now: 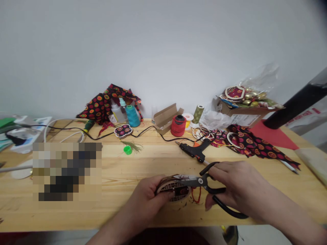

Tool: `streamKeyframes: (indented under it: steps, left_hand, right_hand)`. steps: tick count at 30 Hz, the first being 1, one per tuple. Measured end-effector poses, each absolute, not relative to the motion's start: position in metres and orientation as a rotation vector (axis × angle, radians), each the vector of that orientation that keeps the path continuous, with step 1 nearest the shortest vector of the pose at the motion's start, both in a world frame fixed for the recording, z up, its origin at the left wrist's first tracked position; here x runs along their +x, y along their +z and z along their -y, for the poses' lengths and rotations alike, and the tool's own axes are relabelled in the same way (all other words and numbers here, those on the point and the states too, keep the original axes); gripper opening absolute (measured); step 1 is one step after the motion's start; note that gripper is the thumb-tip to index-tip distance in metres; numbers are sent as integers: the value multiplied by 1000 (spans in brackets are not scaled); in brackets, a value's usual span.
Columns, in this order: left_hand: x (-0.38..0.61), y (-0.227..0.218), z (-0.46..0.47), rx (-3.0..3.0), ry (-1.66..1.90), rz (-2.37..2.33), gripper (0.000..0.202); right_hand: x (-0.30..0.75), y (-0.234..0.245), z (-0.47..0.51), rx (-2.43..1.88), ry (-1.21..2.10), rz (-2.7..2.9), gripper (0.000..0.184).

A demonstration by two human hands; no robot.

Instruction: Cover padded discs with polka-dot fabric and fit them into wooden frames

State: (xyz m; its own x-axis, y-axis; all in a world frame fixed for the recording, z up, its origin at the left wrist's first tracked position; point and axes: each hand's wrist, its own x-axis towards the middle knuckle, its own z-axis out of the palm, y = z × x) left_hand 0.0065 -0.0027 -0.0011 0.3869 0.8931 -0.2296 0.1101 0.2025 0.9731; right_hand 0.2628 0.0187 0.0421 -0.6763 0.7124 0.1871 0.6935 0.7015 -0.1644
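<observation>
My left hand (150, 195) is closed around a round wooden lattice ornament (178, 194) with dark patterned fabric in it, thumb across its face. A red cord (196, 195) hangs at the ornament's right side. In my right hand (232, 180) is a pair of scissors (200, 181) with black handles, fingers through the loops. The blades lie along the ornament's upper edge, slightly apart; whether anything is between them I cannot make out. Small dark scraps (184, 205) lie on the wooden table (122, 211) below.
A black glue gun (195, 149) lies behind the scissors. Along the wall stand a red thread spool (178, 126), a teal spool (133, 116), an open small box (167, 119) and patterned fabric (102, 105). A filled carton (245, 115) stands back right. A black cable (146, 130) crosses the table.
</observation>
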Motion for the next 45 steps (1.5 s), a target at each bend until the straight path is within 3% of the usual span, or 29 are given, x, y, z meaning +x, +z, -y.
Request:
streamKeyframes:
  steps: [10,16,22,28,37,45]
  left_hand:
    - [8,-1,3,1269,718,-1066,24]
    - [10,3,0,1293,700,-1093,23]
    - [8,5,1,1259,692,-1088,27]
    - [9,9,0,1298,648,-1069,26]
    - [9,10,-1,1493,565,-1170,15]
    - [10,8,0,1487,600,-1155,18]
  right_hand:
    - [270,35,-21,-1095,44,2692,26]
    - [272,31,-20,-1120,-79,2658,32]
    - [267,37,-18,-1314,170,2609,30]
    - [256,49,-15,-1326,191,2669,44]
    - [256,48,-21,-1259,83,2727,31]
    - [256,48,-24,-1193,-28,2755,25]
